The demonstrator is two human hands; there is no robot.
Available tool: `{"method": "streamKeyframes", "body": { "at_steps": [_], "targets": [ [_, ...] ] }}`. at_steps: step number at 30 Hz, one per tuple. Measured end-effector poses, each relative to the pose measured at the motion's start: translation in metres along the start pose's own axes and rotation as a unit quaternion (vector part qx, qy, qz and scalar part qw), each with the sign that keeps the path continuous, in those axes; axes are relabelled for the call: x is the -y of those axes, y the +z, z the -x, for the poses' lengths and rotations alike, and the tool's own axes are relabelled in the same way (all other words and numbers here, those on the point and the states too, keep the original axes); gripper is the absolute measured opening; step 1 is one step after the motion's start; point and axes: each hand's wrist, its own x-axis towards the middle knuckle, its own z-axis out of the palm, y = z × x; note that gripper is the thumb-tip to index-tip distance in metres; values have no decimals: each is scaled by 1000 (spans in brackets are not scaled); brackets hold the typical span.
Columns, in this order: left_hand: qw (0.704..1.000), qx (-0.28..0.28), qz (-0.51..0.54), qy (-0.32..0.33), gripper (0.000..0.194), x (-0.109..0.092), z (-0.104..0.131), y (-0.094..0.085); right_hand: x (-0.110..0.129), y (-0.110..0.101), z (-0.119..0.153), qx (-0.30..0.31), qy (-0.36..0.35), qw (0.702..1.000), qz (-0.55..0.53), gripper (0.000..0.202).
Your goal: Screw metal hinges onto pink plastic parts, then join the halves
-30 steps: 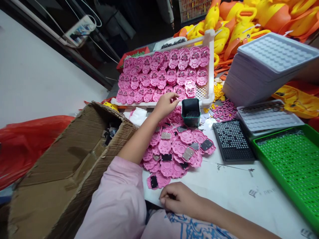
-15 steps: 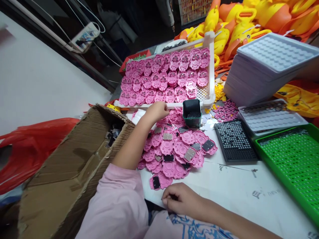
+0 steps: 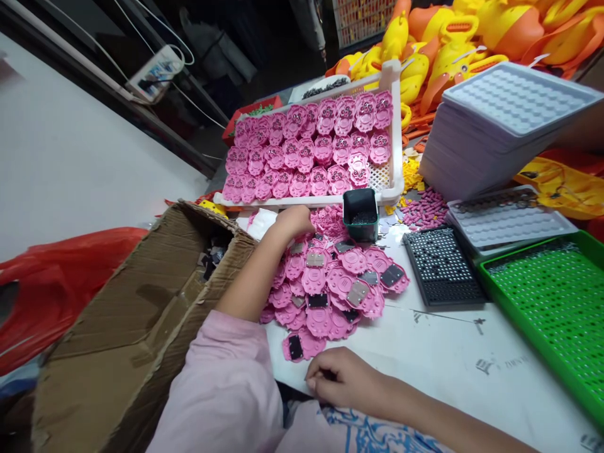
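Note:
My left hand (image 3: 295, 223) reaches over the far left side of the pile, fingers curled downward at the small pink parts (image 3: 328, 220); whatever is in its fingertips is hidden. Spread in front of it is a heap of pink scalloped plastic covers (image 3: 315, 280), several with grey or black rectangular plates on them. My right hand (image 3: 337, 375) rests at the table's near edge, loosely closed, with nothing visible in it. Just above it lies a pink cover with a black plate (image 3: 296, 347). A dark square tub (image 3: 360, 215) holding small dark pieces stands right of my left hand.
Behind the heap, a white crate (image 3: 395, 138) holds rows of pink assemblies. To the left, an open cardboard box (image 3: 117, 333) stands against the table. At right are a black perforated tray (image 3: 443, 267), a green tray (image 3: 557, 314) and stacked white trays (image 3: 481, 145).
My left hand has come down slightly, toward the small pink parts. My right hand has stayed put. The view has shifted a little.

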Motion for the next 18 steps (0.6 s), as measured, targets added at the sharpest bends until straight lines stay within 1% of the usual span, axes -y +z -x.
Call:
{"method": "streamKeyframes", "body": {
  "at_steps": [2, 4, 6, 9, 11, 13, 15, 18],
  "targets": [
    [1000, -9, 9, 6, 22, 2, 2, 1, 1, 0, 0, 1, 1, 1000, 0, 18],
    [999, -26, 18, 7, 26, 4, 10, -1, 1, 0, 0, 2, 1, 1000, 0, 18],
    [998, -49, 28, 9, 32, 6, 25, -4, 1, 0, 1, 3, 0, 1000, 0, 18],
    [996, -74, 48, 23, 42, 11, 56, -10, 1, 0, 1, 4, -3, 1000, -1, 18],
    [995, -65, 64, 50, 45, 16, 75, -11, 0, 0, 2, 6, -5, 1000, -2, 18],
    [994, -31, 74, 79, 52, 21, 89, -7, 0, 0, 2, 7, -6, 1000, -2, 17],
    [993, -5, 77, 85, 63, 25, 95, -1, 0, 0, 2, 8, -5, 1000, 1, 17],
    [994, -8, 85, 71, 74, 28, 96, 7, 1, 1, 3, 9, -5, 1000, 4, 16]
  ]
}}
